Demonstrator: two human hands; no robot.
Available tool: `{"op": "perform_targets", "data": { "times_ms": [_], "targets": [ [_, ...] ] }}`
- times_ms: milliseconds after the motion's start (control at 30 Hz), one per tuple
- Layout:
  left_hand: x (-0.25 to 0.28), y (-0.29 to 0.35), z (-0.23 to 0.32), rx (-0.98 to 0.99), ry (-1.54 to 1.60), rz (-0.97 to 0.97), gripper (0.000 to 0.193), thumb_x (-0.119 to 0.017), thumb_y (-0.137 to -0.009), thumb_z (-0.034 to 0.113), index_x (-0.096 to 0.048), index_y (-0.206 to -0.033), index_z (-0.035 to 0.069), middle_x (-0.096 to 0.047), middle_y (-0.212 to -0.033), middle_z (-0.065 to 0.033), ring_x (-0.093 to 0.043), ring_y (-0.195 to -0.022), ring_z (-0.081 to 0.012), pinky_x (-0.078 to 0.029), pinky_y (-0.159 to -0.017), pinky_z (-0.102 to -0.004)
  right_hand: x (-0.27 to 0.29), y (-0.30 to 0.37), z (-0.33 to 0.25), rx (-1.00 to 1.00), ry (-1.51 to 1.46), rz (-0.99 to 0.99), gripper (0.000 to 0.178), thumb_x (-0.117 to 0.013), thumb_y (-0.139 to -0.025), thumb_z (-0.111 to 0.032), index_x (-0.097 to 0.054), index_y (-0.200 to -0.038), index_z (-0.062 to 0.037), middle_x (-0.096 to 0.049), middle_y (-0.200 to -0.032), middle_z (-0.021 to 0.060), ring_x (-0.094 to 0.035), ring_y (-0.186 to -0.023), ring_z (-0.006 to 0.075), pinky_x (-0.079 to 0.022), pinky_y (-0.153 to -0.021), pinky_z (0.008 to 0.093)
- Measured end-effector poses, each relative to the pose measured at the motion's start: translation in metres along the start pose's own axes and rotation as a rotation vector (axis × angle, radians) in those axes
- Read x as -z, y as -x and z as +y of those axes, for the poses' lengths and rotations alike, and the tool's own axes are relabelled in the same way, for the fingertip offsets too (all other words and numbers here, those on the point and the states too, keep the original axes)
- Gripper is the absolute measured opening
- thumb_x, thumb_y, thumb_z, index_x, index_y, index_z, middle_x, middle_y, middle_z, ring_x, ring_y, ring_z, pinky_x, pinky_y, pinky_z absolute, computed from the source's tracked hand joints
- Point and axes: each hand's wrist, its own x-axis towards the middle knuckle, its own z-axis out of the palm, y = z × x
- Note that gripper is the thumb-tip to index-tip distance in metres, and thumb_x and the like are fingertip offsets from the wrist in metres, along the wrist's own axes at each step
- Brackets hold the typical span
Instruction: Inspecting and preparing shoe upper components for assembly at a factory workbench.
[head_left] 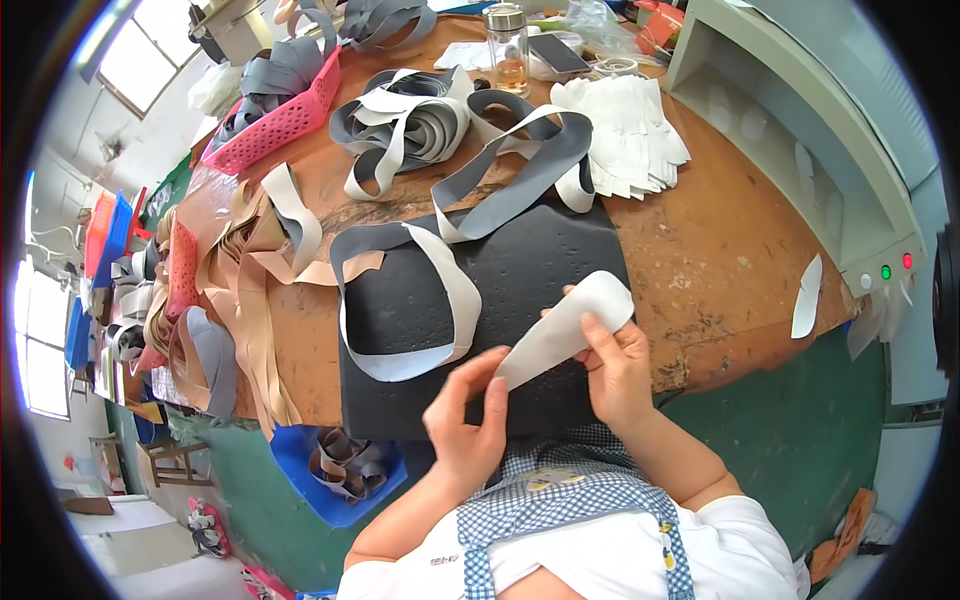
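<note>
Between my hands, above the black mat (540, 410), is a white rounded-end strip piece (560, 330), tilted with its wide end up to the right. My left hand (470, 415) pinches its lower narrow end between thumb and fingers. Near the wide end, my right hand (615, 370) grips it with the thumb on top; the other fingers are partly hidden beneath. A grey and white strip (450, 290) lies looped on the mat just beyond my left hand. It runs back toward another grey loop (530, 195) at the mat's far edge.
A coiled grey strip (420, 120), a stack of white pieces (625, 135) and a glass jar (508, 50) stand farther back. Tan strips (260, 290) hang off the left table edge above a blue bin (345, 500). A grey machine housing (800, 130) rises at right.
</note>
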Motion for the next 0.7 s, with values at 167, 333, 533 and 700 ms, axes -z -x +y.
{"op": "perform_targets", "data": {
  "times_ms": [167,333,533,700],
  "targets": [
    [0.016,-0.053,0.025,-0.467,-0.911,0.177,0.049,-0.079,-0.083,0.019,-0.058,-0.121,-0.003,-0.068,-0.105,-0.0170,-0.063,-0.100,-0.0362,-0.052,-0.086,-0.0420,0.014,-0.003,-0.003,0.156,0.221,0.000,0.036,-0.053,-0.103,-0.010,-0.053,-0.136,0.0048,-0.061,-0.135,0.0127,-0.069,-0.108,0.0282,-0.058,-0.090,0.0378],
    [0.074,-0.134,-0.009,-0.045,-0.182,-0.032,0.020,-0.068,-0.091,0.013,-0.068,-0.106,-0.001,-0.069,-0.087,-0.0051,-0.060,-0.080,-0.0085,-0.050,-0.070,-0.0273,0.004,-0.001,-0.003,0.062,0.303,-0.101,0.044,-0.052,-0.102,-0.007,-0.044,-0.143,0.0052,-0.066,-0.122,0.0129,-0.070,-0.105,0.0250,-0.054,-0.094,0.0358],
    [0.098,-0.141,0.114,-0.454,0.517,0.051,0.030,-0.060,-0.098,0.009,-0.060,-0.126,0.001,-0.069,-0.116,-0.0097,-0.068,-0.102,-0.0182,-0.053,-0.092,-0.0335,0.011,-0.001,-0.008,0.037,0.303,-0.085,0.041,-0.055,-0.101,-0.006,-0.050,-0.141,0.0029,-0.066,-0.123,0.0098,-0.065,-0.106,0.0156,-0.051,-0.096,0.0312],
    [0.111,-0.092,-0.009,-0.139,1.055,0.071,0.035,-0.054,-0.097,0.004,-0.054,-0.130,-0.004,-0.059,-0.135,-0.0130,-0.057,-0.123,-0.0219,-0.047,-0.105,-0.0404,0.001,-0.003,-0.003,0.080,0.342,-0.083,0.040,-0.055,-0.100,-0.003,-0.053,-0.139,0.0022,-0.063,-0.129,0.0065,-0.060,-0.109,0.0106,-0.049,-0.096,0.0281]
  ]
}}
